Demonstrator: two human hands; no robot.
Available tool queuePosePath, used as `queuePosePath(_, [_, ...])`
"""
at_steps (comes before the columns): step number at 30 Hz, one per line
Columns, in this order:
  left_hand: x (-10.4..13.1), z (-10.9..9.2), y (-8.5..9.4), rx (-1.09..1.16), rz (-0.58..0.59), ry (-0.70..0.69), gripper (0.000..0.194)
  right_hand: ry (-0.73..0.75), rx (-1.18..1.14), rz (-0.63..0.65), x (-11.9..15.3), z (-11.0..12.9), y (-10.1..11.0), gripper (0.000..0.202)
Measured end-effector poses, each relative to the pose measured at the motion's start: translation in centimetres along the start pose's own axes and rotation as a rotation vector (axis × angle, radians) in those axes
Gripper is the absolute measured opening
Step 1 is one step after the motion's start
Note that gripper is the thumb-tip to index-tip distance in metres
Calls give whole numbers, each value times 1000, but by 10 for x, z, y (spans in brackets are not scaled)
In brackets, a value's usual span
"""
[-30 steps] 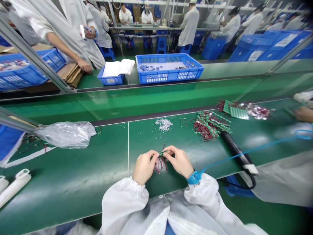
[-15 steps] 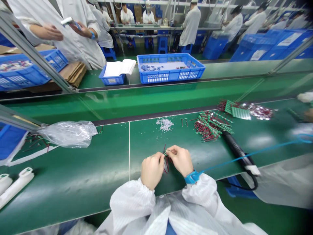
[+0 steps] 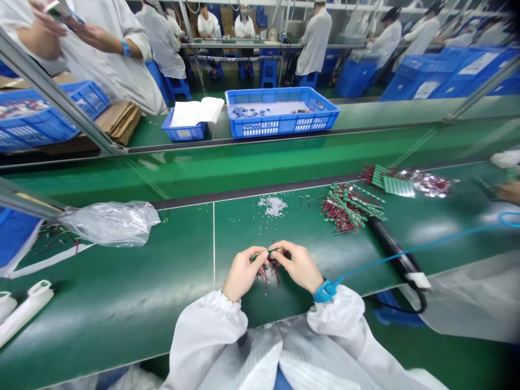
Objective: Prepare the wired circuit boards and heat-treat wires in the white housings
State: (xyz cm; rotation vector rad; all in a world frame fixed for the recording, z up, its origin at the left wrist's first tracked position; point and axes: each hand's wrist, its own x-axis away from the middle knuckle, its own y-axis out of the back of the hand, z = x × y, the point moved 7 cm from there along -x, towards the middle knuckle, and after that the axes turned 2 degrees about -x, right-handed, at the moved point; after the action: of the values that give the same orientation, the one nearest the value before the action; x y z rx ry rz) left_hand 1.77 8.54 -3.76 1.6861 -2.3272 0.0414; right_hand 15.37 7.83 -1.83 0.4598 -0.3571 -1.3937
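Note:
Between both hands is a narrow green circuit board strip (image 3: 270, 252) with dark red wires hanging from it toward me. My left hand (image 3: 242, 272) pinches its left end between thumb and fingers. The other end is pinched by my right hand (image 3: 299, 266), which wears a blue wrist strap (image 3: 325, 291). Beyond my hands lies a scatter of tiny whitish parts (image 3: 273, 206). Two small wired pieces (image 3: 305, 202) lie just right of it. Farther right is a heap of green board strips with red wires (image 3: 351, 208).
A black cylindrical tool (image 3: 392, 246) with a cable lies at the right, crossed by the strap's blue cord (image 3: 426, 252). A clear plastic bag (image 3: 117, 223) rests at the left. Behind the ledge stands a blue crate (image 3: 282, 127). A co-worker's hand (image 3: 509, 190) shows at the right edge.
My hands have drawn slightly apart, the left one shifting left, and the strip now lies more level with its wires fanned out. A co-worker at the upper left has moved leftward.

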Motion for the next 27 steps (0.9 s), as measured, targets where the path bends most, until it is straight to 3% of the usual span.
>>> queuePosePath(4, [2,5,4,-75,-52,38,29,-12,-6,-44,0,-3,1,15])
queuePosePath(11, [8,-5,-2,-273,-124,-33,29,-11,296,-190,2,3,1,13])
queuePosePath(15, [10,-7,-5,-325,-120,-15,28,-29,320,-185,3,1,0,14])
queuePosePath(23, [22,-21,-16,-769,-228,-111,29,-212,315,-201,2,-6,6,13])
queuePosePath(25, [21,-21,-16,-706,-238,-127,28,-254,316,-188,2,-11,10,13])
queuePosePath(27, [17,-14,-12,-488,-215,-97,26,-253,331,-159,3,-14,14,13])
